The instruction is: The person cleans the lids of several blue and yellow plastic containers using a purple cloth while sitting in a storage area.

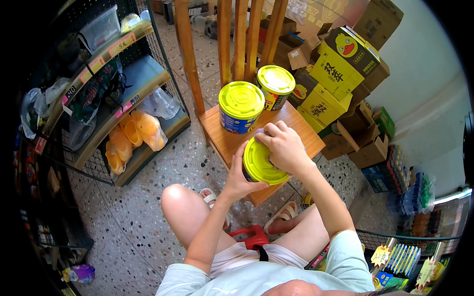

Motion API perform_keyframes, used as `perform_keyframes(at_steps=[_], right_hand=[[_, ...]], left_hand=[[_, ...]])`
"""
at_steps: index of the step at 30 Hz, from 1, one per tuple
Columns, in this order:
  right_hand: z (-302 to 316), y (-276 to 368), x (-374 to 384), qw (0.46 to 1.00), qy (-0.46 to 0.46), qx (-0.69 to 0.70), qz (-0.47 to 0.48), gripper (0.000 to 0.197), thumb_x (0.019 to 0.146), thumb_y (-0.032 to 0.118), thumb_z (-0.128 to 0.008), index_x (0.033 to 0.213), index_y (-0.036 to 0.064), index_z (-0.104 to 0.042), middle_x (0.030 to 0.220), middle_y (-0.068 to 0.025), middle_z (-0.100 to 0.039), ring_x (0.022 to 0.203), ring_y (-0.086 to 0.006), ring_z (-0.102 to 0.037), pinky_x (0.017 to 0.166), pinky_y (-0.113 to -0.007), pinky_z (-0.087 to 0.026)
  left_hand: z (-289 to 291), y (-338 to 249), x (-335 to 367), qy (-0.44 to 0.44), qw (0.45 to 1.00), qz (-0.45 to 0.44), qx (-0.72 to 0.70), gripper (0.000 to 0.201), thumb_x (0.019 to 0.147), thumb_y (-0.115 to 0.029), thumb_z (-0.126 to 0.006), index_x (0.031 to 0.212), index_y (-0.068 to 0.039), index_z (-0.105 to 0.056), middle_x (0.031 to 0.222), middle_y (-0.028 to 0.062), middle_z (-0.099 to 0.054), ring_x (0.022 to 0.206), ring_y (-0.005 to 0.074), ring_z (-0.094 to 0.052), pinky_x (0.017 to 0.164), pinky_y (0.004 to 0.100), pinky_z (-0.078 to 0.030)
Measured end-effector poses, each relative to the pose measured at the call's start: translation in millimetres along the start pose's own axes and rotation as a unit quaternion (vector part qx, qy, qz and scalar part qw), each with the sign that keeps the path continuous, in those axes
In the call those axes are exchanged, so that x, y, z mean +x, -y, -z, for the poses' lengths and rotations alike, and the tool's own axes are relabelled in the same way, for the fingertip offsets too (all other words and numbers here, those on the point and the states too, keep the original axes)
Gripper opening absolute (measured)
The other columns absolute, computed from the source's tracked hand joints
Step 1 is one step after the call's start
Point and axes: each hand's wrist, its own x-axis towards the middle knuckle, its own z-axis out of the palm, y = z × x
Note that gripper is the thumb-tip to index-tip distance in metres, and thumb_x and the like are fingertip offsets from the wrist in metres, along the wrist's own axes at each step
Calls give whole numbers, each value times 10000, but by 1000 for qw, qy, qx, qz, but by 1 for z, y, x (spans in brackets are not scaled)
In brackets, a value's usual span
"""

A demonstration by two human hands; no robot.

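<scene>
My left hand (237,178) is wrapped round the side of a tub with a yellow-green lid (256,160); its dark wall shows only in part. Over the lid, my right hand (284,148) has its fingers curled on what looks like a pale purple cloth (258,132), mostly hidden under the hand. Beyond my hands, a blue-sided tub with the same lid (241,106) stands upright on the wooden chair seat (212,122). Next to it, at the back right, is a dark, patterned tub with a yellow-green lid (275,84).
Wooden chair slats (224,44) rise behind the tubs. Yellow and brown cartons (340,69) are stacked at the right, with bottle packs (414,192) nearer. A shelf rack (148,81) at the left holds orange clogs (131,135). Below my hands is a red stool (254,237).
</scene>
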Motion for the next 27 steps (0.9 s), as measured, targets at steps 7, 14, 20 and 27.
perform_keyframes(at_steps=[7,14,20,27], right_hand=[[-4,-23,-20,995,-26,11,-98,256,751,103,-649,994,132,-724,957,-51,-622,973,-258,-587,808,-373,-519],[9,-23,-62,984,-68,60,-156,233,790,91,-636,1010,129,-704,954,-56,-627,932,-282,-594,776,-386,-522],[8,-4,-105,975,-113,129,-140,391,719,-57,-602,1084,57,-687,1000,-90,-633,942,-308,-588,807,-393,-514],[3,28,-128,969,-157,145,-125,425,682,-78,-600,1093,-7,-679,1008,-137,-632,934,-338,-592,817,-433,-517]], left_hand=[[-1,3,2,-4,1000,-2,10,1294,582,-253,-971,1558,-27,-152,1515,140,-366,1409,252,-371,1177,379,-294],[-2,2,3,-17,999,4,28,1260,582,-339,-944,1555,-64,-192,1518,156,-376,1416,294,-360,1197,423,-211],[0,-5,1,-15,1000,-3,25,1253,592,-433,-927,1556,-97,-201,1515,169,-378,1416,355,-337,1201,470,-192],[-1,-9,1,-3,999,9,37,1297,581,-226,-968,1566,-35,-145,1533,145,-356,1436,252,-336,1193,361,-240]])
